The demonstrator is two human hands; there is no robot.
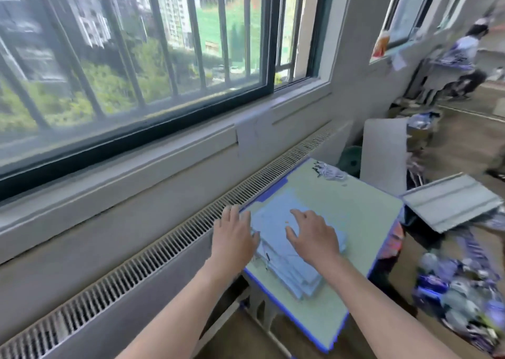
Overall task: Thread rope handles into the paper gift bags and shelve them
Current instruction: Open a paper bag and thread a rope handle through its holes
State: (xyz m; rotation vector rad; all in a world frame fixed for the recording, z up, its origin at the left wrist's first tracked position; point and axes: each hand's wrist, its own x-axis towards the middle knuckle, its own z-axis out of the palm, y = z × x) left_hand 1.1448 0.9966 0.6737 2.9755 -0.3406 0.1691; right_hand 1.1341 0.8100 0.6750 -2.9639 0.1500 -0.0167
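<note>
A stack of flat light-blue paper gift bags [276, 222] lies on a small desk with a pale green top and blue edging [363, 208]. My left hand [233, 235] hovers with fingers straight at the stack's left edge, over the desk's left rim. My right hand [314, 235] lies on top of the stack with fingers spread. A small bundle of rope handles [328, 171] sits at the desk's far corner. The whole view is motion-blurred.
A radiator grille [164, 243] and a windowsill run along the left of the desk. A grey board [385, 150] leans behind the desk and a grey panel [451, 202] lies to its right. Blue-purple packaging [461, 298] litters the floor. A person [470, 57] is bent over at the far right.
</note>
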